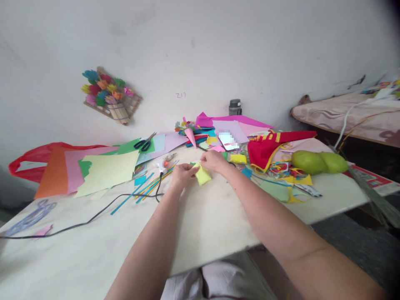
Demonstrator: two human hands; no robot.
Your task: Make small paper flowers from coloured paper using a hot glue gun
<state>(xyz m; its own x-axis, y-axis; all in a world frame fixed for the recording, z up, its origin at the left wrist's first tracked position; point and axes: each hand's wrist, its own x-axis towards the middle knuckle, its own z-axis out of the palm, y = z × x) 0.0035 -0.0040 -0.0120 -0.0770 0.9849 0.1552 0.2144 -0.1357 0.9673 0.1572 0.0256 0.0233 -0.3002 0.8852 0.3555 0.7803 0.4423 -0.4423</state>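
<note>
Both hands meet over the middle of the table and pinch a small yellow packet (203, 176), crumpled and soft-looking. My left hand (184, 171) is closed on its upper left edge. On the upper right side, the fingers of my right hand (213, 161) are closed at its top. A bit of green shows beside the left fingertips; what it belongs to is hidden. Just left of my hands lie a white glue gun (160, 166) and a bundle of thin blue and yellow paper strips (153, 185). Another yellow packet (237, 158) lies beyond my right wrist.
Scissors (145, 143) and coloured paper sheets (106, 171) lie at the left. A black cord (103, 214) crosses the table. Behind stand a pink paper cone (190, 137) and a phone (228, 141). Red cloth (262, 152), green fruit-like objects (318, 162) and scraps lie right.
</note>
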